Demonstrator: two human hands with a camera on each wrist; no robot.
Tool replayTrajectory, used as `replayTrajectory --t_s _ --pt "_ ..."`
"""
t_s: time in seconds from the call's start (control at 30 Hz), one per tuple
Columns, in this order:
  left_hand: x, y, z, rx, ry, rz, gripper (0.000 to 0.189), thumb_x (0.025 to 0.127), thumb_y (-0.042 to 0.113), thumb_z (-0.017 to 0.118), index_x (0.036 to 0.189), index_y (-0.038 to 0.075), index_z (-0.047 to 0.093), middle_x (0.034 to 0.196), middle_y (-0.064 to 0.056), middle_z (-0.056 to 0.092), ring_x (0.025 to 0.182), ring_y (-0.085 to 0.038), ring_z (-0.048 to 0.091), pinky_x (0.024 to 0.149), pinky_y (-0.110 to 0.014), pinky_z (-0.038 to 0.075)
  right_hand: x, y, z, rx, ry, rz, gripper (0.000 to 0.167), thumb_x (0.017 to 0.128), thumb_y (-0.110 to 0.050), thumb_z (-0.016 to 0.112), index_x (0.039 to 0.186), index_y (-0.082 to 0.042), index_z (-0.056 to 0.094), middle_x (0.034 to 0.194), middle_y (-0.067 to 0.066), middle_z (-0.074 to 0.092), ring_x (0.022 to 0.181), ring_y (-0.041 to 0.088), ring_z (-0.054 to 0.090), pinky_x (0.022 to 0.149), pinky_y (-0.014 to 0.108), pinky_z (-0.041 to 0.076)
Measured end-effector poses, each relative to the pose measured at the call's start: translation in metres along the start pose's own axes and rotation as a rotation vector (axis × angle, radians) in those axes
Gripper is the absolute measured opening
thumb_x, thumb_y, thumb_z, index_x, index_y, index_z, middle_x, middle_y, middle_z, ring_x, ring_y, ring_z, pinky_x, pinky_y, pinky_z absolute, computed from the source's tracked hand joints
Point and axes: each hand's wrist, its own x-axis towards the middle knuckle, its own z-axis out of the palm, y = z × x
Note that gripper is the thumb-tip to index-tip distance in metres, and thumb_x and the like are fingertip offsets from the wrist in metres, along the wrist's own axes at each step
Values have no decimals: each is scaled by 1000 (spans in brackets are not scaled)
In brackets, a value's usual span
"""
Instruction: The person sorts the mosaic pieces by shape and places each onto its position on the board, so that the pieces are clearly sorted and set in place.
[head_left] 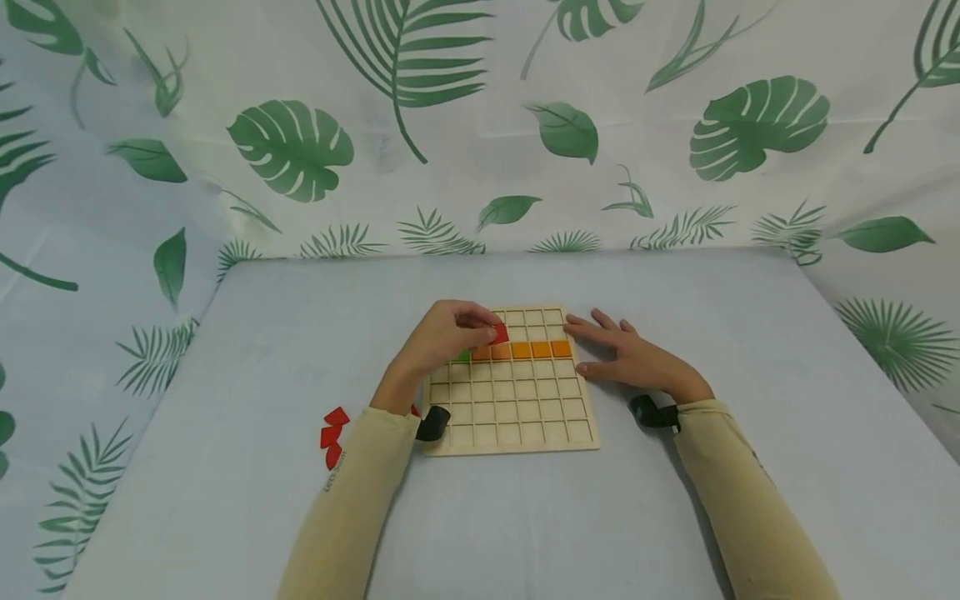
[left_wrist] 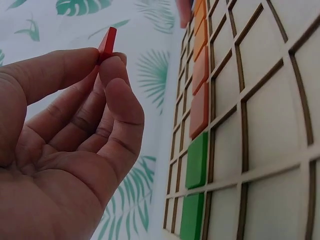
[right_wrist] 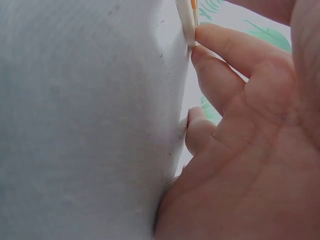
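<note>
Red tile [left_wrist: 110, 41] is pinched by left fingers [left_wrist: 123, 102] (curled inward).

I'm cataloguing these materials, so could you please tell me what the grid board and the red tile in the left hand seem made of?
Grid board: probably bare, matt wood or plywood, judging by its pale tan colour and dark brown edges along the ridges.
Red tile: perhaps painted wood or plastic, smooth; its even colour leaves which open.
</note>
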Motion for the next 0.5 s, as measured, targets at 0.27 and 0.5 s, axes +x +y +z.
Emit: replayTrajectory --t_s 0.27,0.5 --pt "10 0 22 25 -5 8 19 101 7 71 117 0 78 107 -10 75 98 -26 69 83 -32 56 1 1 -1 -5 2 1 78 102 -36 74 167 -9 39 176 9 23 163 40 -5 124 64 -11" --pt "17 3 37 59 -14 -16 17 101 9 73 116 3 79 107 -7 76 98 -22 67 85 -30 54 1 5 1 -8 4 9 78 102 -38 74 166 -10 40 176 8 23 163 39 -5 124 64 -11"
